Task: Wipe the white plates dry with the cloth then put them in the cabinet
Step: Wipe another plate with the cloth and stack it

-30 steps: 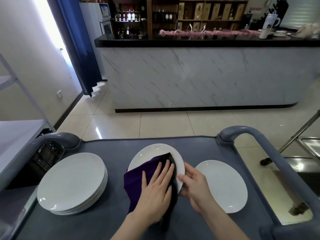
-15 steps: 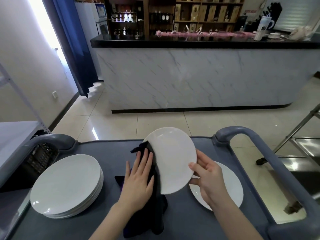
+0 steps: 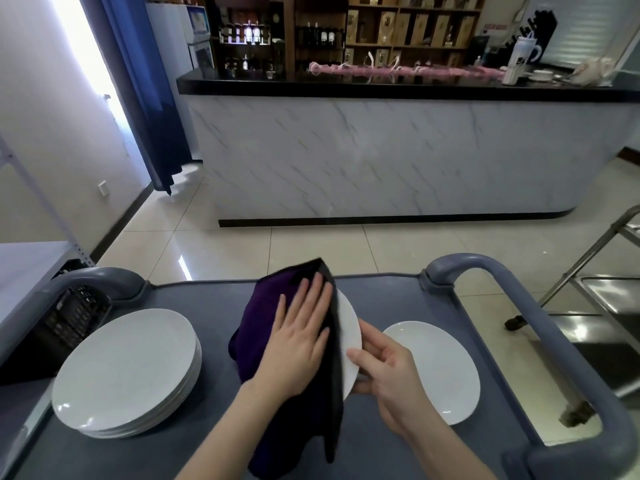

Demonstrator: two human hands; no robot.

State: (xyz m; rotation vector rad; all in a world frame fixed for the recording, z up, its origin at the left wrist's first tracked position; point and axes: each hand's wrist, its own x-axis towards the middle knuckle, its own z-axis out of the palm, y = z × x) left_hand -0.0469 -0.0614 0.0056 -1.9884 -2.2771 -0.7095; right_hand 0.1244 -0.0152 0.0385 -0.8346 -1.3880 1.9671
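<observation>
One white plate, held tilted above the grey cart top, shows only a glossy crescent of its right rim; the rest is hidden under a dark purple cloth, soft and napped, whose lower end hangs in near-black folds that are hard to make out; the left hand lies flat on the cloth over the plate, fingers straight; the right hand, right of the plate, grips its rim between thumb and curled fingers, some tucked out of sight; left of the plate lies a stack of round white plates, their count unclear from the rims; right of the plate, a single smooth plate lies flat, its left edge covered by the right hand.
</observation>
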